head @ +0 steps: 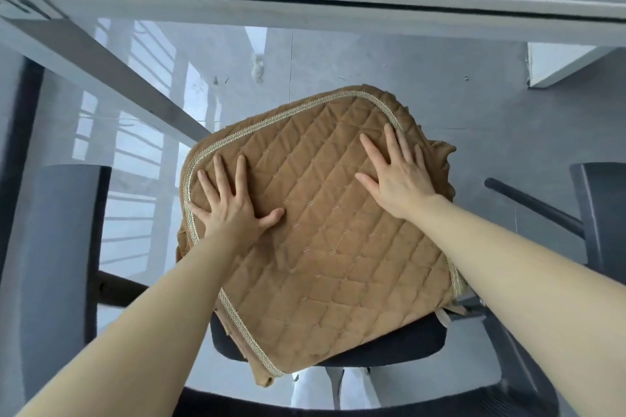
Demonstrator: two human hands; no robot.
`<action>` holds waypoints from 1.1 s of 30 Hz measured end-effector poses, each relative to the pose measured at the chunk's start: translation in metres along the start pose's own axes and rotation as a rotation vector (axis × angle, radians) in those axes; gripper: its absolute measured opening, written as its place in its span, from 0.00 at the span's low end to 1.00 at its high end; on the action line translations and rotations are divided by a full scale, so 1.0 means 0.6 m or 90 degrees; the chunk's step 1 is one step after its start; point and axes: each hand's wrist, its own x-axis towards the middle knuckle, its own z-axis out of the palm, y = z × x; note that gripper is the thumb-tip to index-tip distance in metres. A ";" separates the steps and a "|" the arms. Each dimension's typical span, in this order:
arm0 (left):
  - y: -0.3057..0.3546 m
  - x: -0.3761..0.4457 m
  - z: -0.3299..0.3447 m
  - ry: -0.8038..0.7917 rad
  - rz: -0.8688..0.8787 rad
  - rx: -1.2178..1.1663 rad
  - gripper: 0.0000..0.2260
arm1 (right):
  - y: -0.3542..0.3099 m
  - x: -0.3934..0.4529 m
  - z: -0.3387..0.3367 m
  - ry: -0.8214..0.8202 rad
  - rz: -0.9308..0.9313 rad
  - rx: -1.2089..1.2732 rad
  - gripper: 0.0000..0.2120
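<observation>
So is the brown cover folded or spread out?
Spread out. The brown cover lies flat over the chair seat, with the left hand and right hand pressing it.

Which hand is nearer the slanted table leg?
Left. The left hand lies flat at the left edge of the quilted cover, toward the table leg; the right hand lies flat at its right edge, farther off.

No text can be read; the dark marks on the table edge (23,8) are too blurred.
</observation>
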 end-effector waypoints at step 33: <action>0.254 -0.690 -0.313 -0.143 0.469 -0.154 0.14 | -0.050 -0.895 -0.302 0.258 0.424 0.465 0.32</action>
